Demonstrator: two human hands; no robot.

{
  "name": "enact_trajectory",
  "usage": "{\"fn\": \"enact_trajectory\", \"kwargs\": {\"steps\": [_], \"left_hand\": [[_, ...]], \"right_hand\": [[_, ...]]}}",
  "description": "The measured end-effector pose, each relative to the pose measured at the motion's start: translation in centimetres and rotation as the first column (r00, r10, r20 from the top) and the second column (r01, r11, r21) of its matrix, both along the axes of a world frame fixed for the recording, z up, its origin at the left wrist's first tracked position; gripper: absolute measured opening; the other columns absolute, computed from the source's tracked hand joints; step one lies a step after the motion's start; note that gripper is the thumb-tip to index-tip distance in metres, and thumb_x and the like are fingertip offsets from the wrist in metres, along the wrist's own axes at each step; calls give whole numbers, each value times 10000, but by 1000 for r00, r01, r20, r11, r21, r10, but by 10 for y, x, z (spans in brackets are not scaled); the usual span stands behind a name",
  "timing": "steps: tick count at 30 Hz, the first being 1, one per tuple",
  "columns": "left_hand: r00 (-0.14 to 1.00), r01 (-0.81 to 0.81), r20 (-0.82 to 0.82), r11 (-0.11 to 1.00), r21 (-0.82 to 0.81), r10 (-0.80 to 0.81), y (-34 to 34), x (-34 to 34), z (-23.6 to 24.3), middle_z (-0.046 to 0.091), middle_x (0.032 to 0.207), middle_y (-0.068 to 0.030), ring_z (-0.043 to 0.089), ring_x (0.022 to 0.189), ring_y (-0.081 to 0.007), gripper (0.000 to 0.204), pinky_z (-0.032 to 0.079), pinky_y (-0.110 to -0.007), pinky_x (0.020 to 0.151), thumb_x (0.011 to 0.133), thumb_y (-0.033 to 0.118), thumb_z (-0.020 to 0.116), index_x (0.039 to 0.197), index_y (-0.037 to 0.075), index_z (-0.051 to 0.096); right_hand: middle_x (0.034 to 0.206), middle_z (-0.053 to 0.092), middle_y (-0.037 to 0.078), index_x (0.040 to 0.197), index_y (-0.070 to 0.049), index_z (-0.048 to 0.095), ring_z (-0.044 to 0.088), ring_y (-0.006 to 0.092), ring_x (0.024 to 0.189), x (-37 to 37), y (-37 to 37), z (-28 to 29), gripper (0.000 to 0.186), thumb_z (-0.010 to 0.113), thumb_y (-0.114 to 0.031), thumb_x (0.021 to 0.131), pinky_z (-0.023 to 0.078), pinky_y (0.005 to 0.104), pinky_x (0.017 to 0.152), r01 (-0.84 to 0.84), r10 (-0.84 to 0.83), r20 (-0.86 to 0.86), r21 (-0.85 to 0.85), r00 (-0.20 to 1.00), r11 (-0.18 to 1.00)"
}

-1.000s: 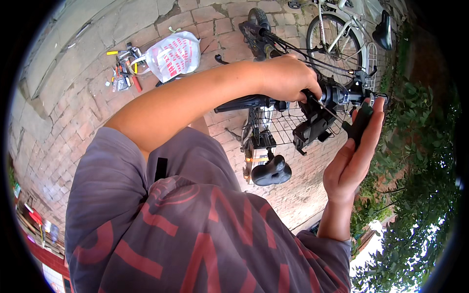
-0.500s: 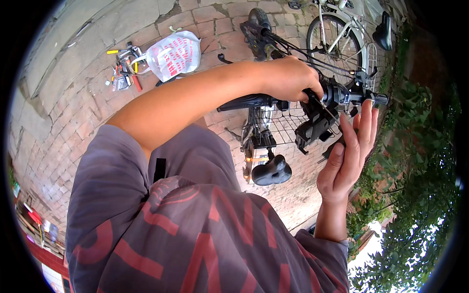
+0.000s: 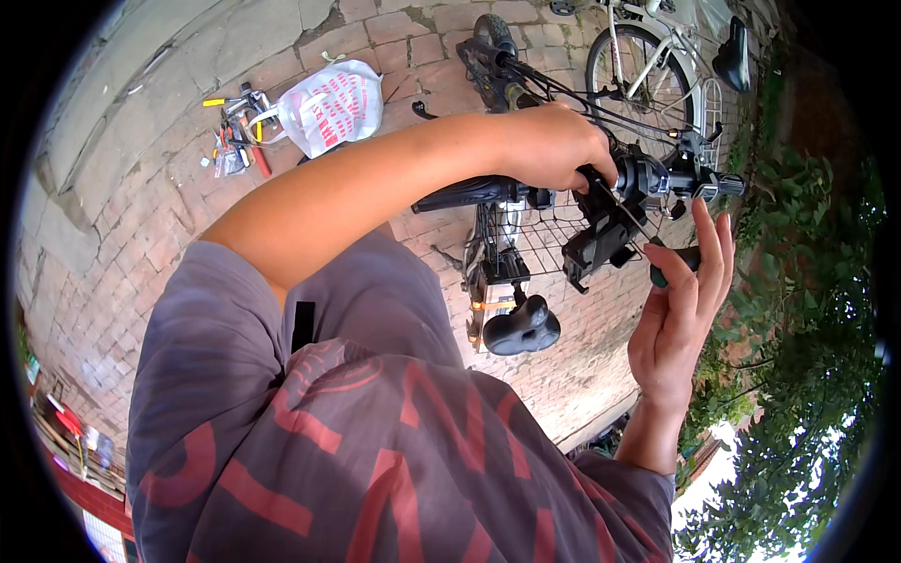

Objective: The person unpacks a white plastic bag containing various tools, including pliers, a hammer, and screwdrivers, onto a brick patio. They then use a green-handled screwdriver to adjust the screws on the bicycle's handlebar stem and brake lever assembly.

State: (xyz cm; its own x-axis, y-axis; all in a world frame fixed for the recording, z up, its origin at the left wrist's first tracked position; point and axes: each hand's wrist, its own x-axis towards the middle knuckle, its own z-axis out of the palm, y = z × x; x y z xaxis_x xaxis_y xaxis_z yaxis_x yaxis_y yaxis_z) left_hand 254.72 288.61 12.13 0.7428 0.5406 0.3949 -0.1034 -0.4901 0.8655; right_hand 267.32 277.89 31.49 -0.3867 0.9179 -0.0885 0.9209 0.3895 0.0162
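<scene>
My left hand (image 3: 560, 148) reaches across to the handlebar (image 3: 648, 175) of a black bicycle. Its fingers are closed on a black bracket (image 3: 601, 246) with clawed ends, which looks like a phone holder; their tips are partly hidden. A screwdriver (image 3: 690, 258) with a dark handle slants between my hands, its thin metal shaft running up to the bracket by my left fingertips. Around its handle are the bent fingers of my right hand (image 3: 678, 314), the outer ones straighter and raised. The black saddle (image 3: 522, 327) is lower down, nearer my body.
A wire basket (image 3: 546, 239) shows beneath the bracket. On the brick paving (image 3: 188, 220) at the left, several hand tools (image 3: 246, 131) lie beside a white plastic bag (image 3: 330, 108). Another, white bicycle (image 3: 648, 66) stands at the far right. Leafy bushes (image 3: 788, 310) line the right side.
My right hand has shifted slightly right and turned, its fingers bending more around the screwdriver handle, which now shows more. My left hand stays on the bracket.
</scene>
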Motion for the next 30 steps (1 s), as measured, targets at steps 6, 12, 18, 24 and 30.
{"fn": "enact_trajectory", "kwargs": {"steps": [6,12,18,24,30], "left_hand": [[1000,2,-9,1000,2,-2,-3,4,-6,678,1024,-68,634,982,-269,319,402,-438,955,774,183,707,1092,177,705],[997,-68,-14,989,128,71,-4,6,0,676,1035,-61,609,1011,-275,316,400,-433,958,763,203,721,1078,186,711],[998,-46,-43,995,90,50,-5,-1,1,652,1059,-54,566,1040,-269,306,412,-418,949,759,112,709,1064,137,702],[1000,-8,-29,1000,-14,8,-10,3,1,635,1086,-70,575,1011,-281,324,440,-386,921,751,74,698,1072,119,694],[995,-64,-63,993,102,71,-15,1,6,608,1084,-17,530,1023,-247,323,432,-378,922,751,100,716,1069,155,697]], "right_hand": [[1470,306,288,1204,22,543,212,472,1393,2,4,-15,347,386,-99,920,161,547,1124,-5,12,-55,135,998,991],[1526,233,247,1473,15,189,171,410,1431,9,6,-37,577,289,47,906,211,505,1130,82,7,-521,147,854,986],[1351,486,232,1437,53,236,579,296,1120,-12,-8,-27,543,368,61,910,456,366,935,340,-365,-525,-148,769,929],[1117,624,206,1138,21,443,619,200,874,-6,-27,-2,231,392,30,913,482,285,759,394,-421,-514,-166,748,904],[630,474,34,957,-14,501,416,118,551,55,-66,-14,113,458,-20,853,349,248,524,601,-570,-821,-469,-27,647]]}}
